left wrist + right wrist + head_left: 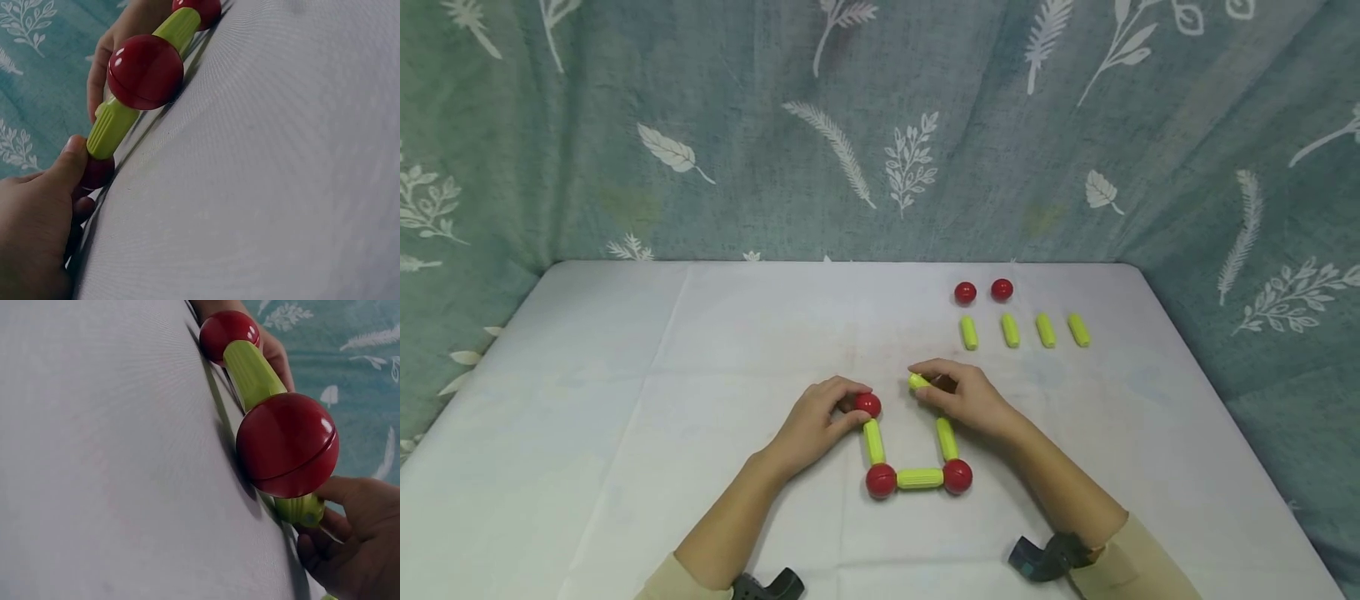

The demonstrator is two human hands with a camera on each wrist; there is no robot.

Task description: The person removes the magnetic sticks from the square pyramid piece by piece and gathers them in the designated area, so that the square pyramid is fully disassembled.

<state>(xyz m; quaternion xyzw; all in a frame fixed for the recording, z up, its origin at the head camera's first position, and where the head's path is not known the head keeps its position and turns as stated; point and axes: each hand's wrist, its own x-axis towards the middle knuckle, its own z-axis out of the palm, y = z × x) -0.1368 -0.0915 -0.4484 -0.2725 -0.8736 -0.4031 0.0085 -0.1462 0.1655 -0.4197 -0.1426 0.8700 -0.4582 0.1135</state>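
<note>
A U-shaped build of yellow-green ribbed rods and red balls lies on the white table. Its front rod joins a left ball and a right ball. From these, a left rod and a right rod run away from me. My left hand grips the red ball at the far end of the left rod, thumb on its near side. My right hand pinches a loose rod just beyond the right rod. Fingers hide part of it.
Two spare red balls sit near the table's far edge, right of middle. In front of them several yellow-green rods lie in a row. A leaf-patterned green cloth hangs behind the table and at its sides.
</note>
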